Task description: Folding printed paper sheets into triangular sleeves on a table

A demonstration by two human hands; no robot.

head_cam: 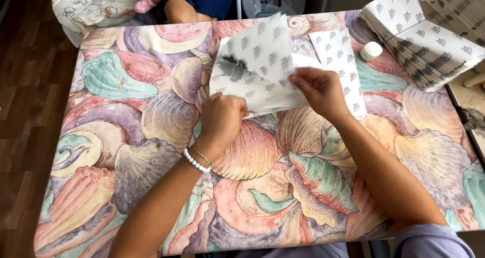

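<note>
Surface: seashell-print tablecloth (151, 152) in pastel pinks, greens and purples covers the whole table; dark wood floor (25, 86) shows at nine o'clock.
Paper sheet: white sheet with small grey leaf marks (262, 66), lying just above the table's centre, its upper flap lifted and folded over toward twelve o'clock.
Left hand: left hand (222, 117) is closed into a loose fist on the sheet's lower edge, pressing or pinching it at about six o'clock of the sheet; how much paper is inside the fist cannot be told. A white bead bracelet (196, 162) circles the wrist.
Right hand: right hand (319, 89) has its fingers curled, pinching the sheet's right edge at about three o'clock of the sheet.
Second sheet: another leaf-print piece (341, 61) lies flat just beside the held sheet, partly under the right hand.
Stack: tall pile of the same printed paper (429, 46) sits at two o'clock on the table.
Small round object: white disc-shaped thing (373, 50) between the flat piece and the pile.
Far edge: another person's knees and patterned cloth (96, 5) at twelve o'clock.
</note>
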